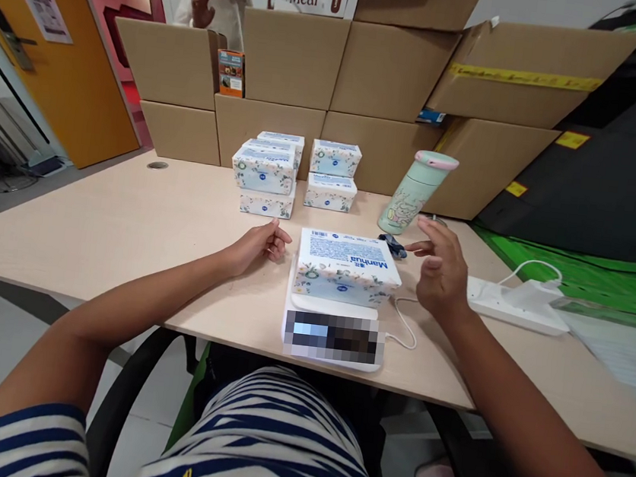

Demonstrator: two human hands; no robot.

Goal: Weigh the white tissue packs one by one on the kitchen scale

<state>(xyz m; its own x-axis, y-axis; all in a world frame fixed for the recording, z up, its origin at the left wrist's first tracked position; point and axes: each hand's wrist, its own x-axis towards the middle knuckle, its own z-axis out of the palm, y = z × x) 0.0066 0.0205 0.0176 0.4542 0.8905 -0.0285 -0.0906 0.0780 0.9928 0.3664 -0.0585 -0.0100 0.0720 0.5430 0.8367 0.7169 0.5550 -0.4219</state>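
My left hand [260, 246] rests on the table [124, 224], fingers loosely curled, empty. My right hand [440, 272] hovers open, holding nothing, just right of the tissue box [346, 266], frame centre, sitting on the white scale [329, 339].

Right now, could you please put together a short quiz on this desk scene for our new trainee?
1. True or false: the tissue pack lies on the white scale.
2. Which hand is nearer the green bottle: A) left hand B) right hand?
3. Does either hand hold anything?

Key: 1 true. 2 B. 3 No, both are empty, either side of the pack.
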